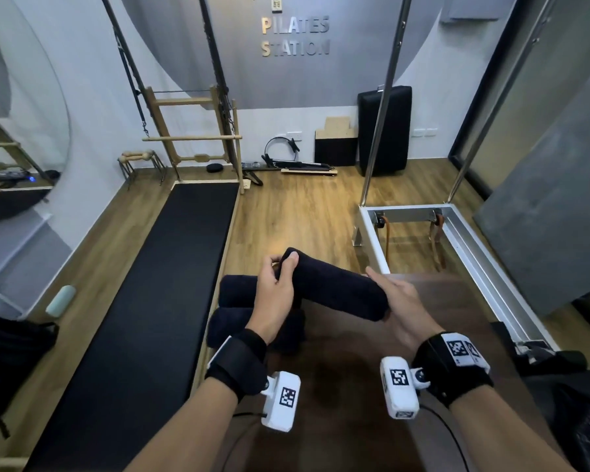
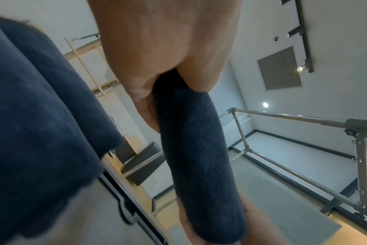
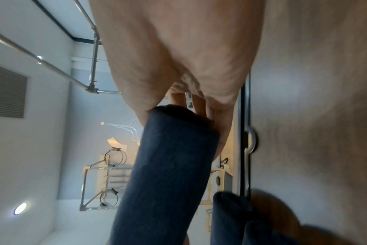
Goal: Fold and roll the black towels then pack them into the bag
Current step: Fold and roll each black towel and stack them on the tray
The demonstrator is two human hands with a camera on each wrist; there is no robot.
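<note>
A person stood at a dark wooden table [image 1: 372,352] and held one rolled black towel [image 1: 334,291] between both hands, a little above the table top. The left hand [image 1: 275,294] gripped the far end of this roll, with the fingers [image 1: 288,264] curled over its top, and in the left wrist view the same roll [image 2: 197,157] ran out from between thumb and palm. The right hand [image 1: 399,308] held the near end of the roll; the thumb lay along its upper side and the palm was against the end, and the right wrist view showed the fingers [image 3: 199,106] curved behind the end of the towel [image 3: 168,174]. The roll lay at a slant, from upper left to lower right in the head view. Under the left wrist, two more rolled black towels [image 1: 234,292] lay side by side on the left part of the table, touching each other. A black bag [image 1: 573,403] rested at the right edge of the table, only partly in view, so it could not be told whether it was open. To the left of the table stood a long black padded bench [image 1: 143,301], and on the wooden floor [image 1: 304,212] beyond the table stood a white metal frame [image 1: 419,212].
</note>
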